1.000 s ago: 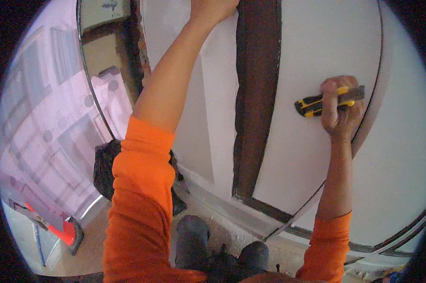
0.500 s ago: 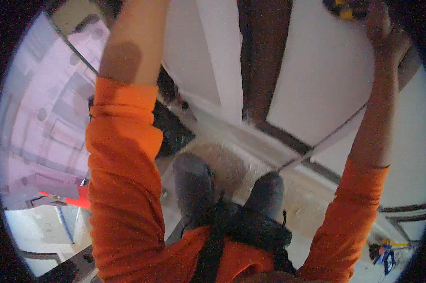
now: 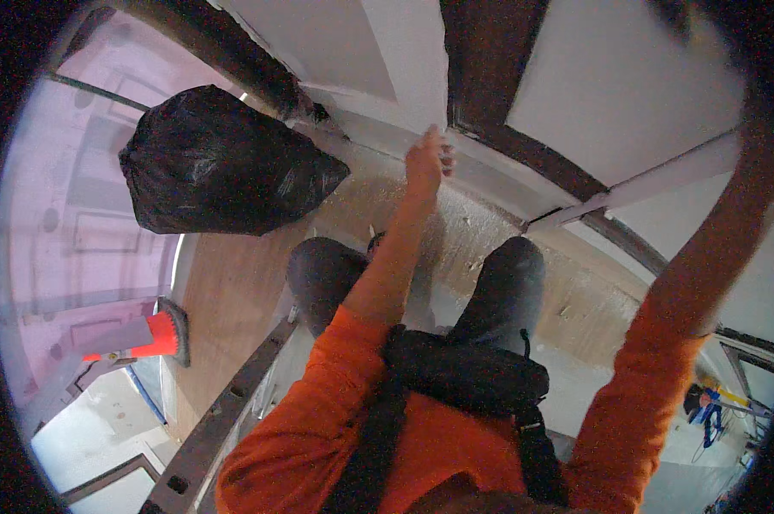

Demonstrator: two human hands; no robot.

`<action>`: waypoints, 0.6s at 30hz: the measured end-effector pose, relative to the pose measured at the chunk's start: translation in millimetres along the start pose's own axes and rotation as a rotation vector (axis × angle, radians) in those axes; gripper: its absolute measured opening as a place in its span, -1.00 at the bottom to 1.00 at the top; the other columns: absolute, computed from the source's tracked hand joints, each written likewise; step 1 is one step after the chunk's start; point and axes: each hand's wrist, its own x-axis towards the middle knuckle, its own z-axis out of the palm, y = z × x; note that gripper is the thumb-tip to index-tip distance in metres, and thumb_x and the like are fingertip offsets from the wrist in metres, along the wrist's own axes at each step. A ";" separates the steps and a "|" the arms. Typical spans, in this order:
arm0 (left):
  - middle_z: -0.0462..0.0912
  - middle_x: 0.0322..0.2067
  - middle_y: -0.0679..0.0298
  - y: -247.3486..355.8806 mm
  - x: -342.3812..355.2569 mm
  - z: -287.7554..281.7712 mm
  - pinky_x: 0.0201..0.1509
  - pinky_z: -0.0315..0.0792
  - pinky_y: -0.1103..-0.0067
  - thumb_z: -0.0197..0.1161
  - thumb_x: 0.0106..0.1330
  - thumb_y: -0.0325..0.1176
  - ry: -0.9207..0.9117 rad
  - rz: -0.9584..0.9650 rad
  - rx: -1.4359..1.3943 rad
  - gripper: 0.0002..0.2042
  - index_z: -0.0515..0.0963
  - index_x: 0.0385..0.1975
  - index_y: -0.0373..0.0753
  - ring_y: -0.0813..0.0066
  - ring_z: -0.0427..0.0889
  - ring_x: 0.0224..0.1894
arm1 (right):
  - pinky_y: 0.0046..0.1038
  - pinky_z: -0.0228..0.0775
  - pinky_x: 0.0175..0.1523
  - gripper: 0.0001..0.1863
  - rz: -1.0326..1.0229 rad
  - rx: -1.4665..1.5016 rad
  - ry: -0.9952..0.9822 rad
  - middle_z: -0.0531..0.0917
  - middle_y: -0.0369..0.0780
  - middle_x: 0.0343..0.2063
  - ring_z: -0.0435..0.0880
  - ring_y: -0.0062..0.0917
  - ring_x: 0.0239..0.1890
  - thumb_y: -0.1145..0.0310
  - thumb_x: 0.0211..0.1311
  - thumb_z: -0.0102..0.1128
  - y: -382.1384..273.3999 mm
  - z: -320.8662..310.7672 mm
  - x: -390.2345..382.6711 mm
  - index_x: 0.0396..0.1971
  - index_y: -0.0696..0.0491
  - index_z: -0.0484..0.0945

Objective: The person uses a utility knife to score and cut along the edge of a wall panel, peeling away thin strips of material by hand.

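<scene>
left hand [image 3: 425, 163] dropped to white panel [image 3: 404, 77] edge | grip open, touching

Left hand [image 3: 425, 163] flat against white wall panel [image 3: 387, 51] — black rubbish bag [image 3: 220, 167] nearby on floor.

A wall panel [image 3: 361, 51] stands at the far side. The left hand [image 3: 425, 163] rests at its lower edge. A filled bag [image 3: 224, 163] lies left on the floor [image 3: 224, 300], a cone [image 3: 143, 336] nearer left.
</scene>
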 end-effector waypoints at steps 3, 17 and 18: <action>0.67 -0.33 0.22 -40.7 18.3 -16.8 -0.42 0.48 0.55 0.23 0.42 0.13 -0.146 -0.114 0.080 -0.49 0.58 -0.16 -0.31 0.51 0.62 -0.43 | -0.45 0.48 -0.37 -0.65 0.630 0.152 -0.131 0.66 -0.25 -0.49 0.65 -0.50 -0.49 0.06 0.50 0.10 14.0 7.9 -124.6 -0.31 0.06 0.57; 0.69 -0.15 0.18 -72.3 32.1 7.0 -0.14 0.65 0.46 0.31 0.43 -0.25 -0.217 -0.041 -0.288 -0.69 0.53 0.02 -0.30 0.36 0.74 -0.18 | -0.55 0.34 -0.44 -0.74 1.350 0.128 -0.173 0.62 -0.33 -0.55 0.56 -0.63 -0.55 0.17 0.48 0.18 62.4 -22.3 -410.7 -0.28 0.07 0.59; 0.67 -0.13 0.17 -68.9 31.2 4.5 -0.10 0.65 0.45 0.31 0.43 -0.27 -0.217 -0.069 -0.337 -0.69 0.51 0.04 -0.30 0.35 0.73 -0.15 | -0.54 0.32 -0.43 -0.71 1.363 0.118 -0.159 0.61 -0.31 -0.57 0.56 -0.62 -0.55 0.17 0.49 0.16 59.1 -18.8 -407.8 -0.30 0.10 0.60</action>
